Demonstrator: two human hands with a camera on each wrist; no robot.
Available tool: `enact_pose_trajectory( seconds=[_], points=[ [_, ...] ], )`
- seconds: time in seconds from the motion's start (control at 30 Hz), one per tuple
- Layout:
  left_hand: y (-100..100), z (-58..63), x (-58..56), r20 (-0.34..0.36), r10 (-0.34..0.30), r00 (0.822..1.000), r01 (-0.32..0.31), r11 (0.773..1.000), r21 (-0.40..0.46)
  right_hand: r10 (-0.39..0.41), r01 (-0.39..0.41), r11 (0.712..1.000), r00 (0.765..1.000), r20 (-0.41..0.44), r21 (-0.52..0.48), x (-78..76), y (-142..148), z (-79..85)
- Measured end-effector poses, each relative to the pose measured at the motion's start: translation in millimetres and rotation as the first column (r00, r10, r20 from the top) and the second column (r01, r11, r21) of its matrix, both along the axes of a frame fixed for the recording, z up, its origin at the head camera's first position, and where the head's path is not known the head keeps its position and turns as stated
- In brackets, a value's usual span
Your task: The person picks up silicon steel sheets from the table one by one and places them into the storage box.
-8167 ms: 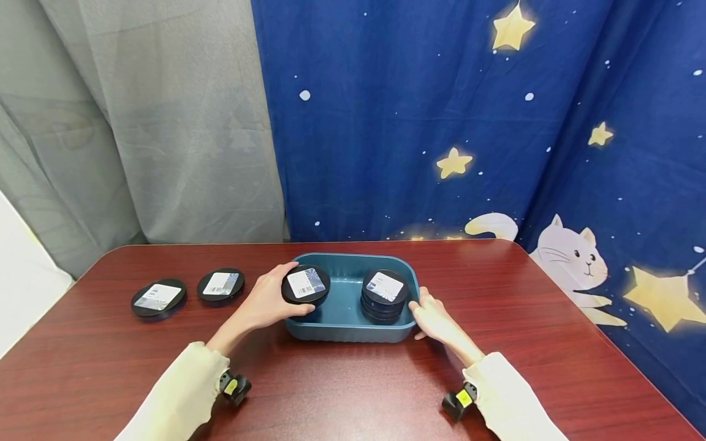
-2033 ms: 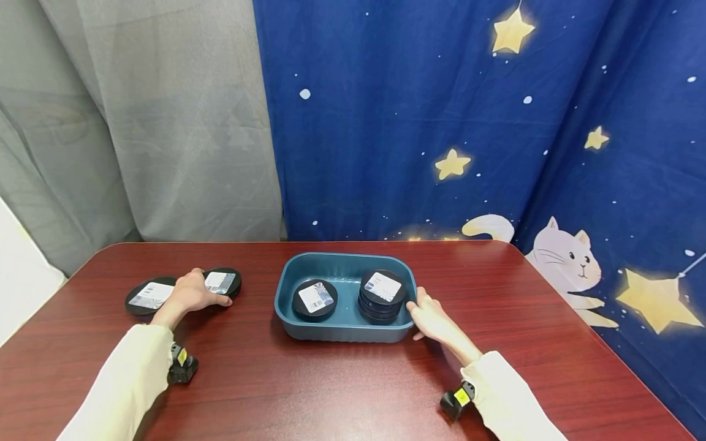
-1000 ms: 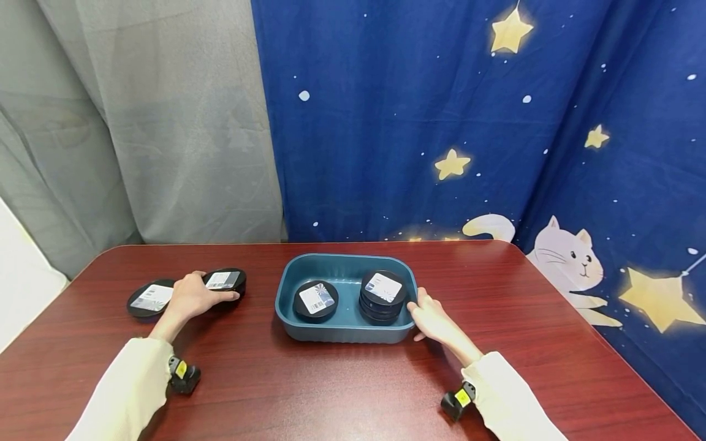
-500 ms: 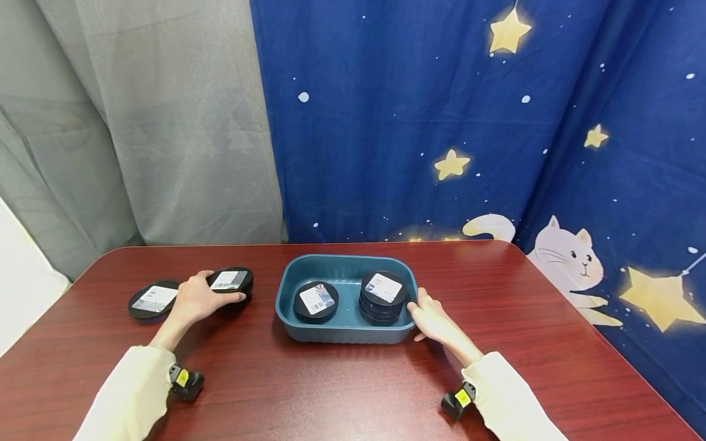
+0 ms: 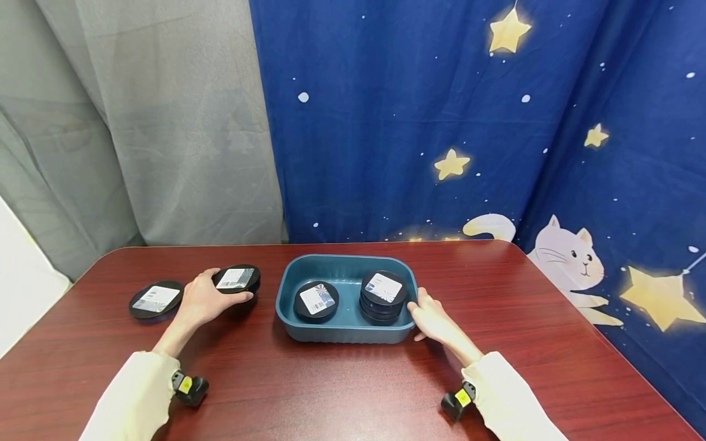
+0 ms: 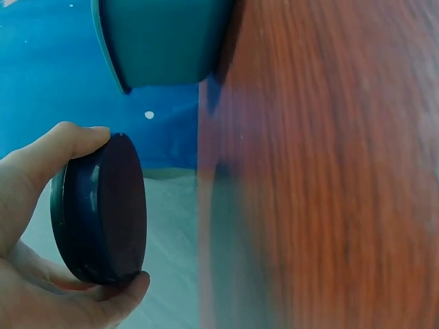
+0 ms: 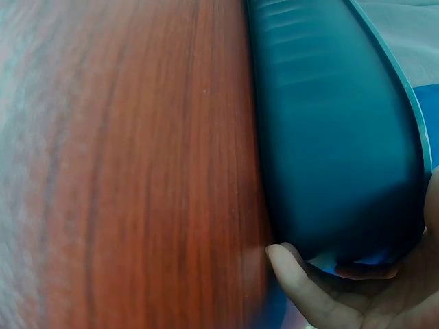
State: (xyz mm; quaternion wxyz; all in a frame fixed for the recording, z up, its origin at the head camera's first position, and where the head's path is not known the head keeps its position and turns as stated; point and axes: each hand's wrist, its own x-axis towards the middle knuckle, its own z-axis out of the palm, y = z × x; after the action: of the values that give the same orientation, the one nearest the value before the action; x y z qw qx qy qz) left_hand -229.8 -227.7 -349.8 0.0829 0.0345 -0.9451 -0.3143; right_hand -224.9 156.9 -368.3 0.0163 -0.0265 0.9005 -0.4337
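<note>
My left hand (image 5: 204, 300) holds a flat round black container (image 5: 237, 278) by its rim, thumb on one side and fingers on the other. In the left wrist view, this container (image 6: 103, 209) is clear of the table, its dark underside showing. A white and blue label covers part of its top. To its right stands a teal rectangular bin (image 5: 344, 334) with rounded corners. Inside it, a single matching container (image 5: 315, 302) lies on the left and a stack of them (image 5: 383, 297) on the right. My right hand (image 5: 436, 317) grips the bin's right end; some fingers are hidden.
Another labelled black container (image 5: 157, 300) lies on the dark red wooden table (image 5: 309, 392), left of my left hand. Behind the table's far edge hang a grey curtain (image 5: 193, 135) and a blue star-patterned curtain (image 5: 375, 122).
One container was set down in the bin's left half. My left hand then went to the table at left, took another container and raised it, moving rightward. The right hand stays at the bin.
</note>
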Motion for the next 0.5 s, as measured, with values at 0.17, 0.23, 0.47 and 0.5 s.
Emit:
enact_pose_trajectory(
  seconds=[0.17, 0.23, 0.47, 0.5],
  points=[
    [5, 4.5, 2.2, -0.012, -0.004, 1.000, 0.004, 1.000, 0.014, -0.002, 0.002, 1.000, 1.000, 0.002, 0.003, 0.3, 0, 1.0],
    [7, 6.3, 2.8, -0.028, -0.009, 1.000, 0.009, 1.000, 0.014, -0.002, 0.002, 1.000, 1.000, 0.003, 0.003, 0.2, 0, 1.1],
    [14, 12.1, 5.8, -0.066, -0.029, 0.997, 0.030, 0.999, 0.018, -0.003, 0.003, 1.000, 1.000, 0.005, 0.001, 0.7, -1, 1.7],
    [15, 13.1, 6.1, -0.067, -0.032, 0.997, 0.033, 0.999, 0.017, -0.003, 0.003, 1.000, 1.000, 0.005, 0.002, 0.7, -1, 1.7]
  ],
)
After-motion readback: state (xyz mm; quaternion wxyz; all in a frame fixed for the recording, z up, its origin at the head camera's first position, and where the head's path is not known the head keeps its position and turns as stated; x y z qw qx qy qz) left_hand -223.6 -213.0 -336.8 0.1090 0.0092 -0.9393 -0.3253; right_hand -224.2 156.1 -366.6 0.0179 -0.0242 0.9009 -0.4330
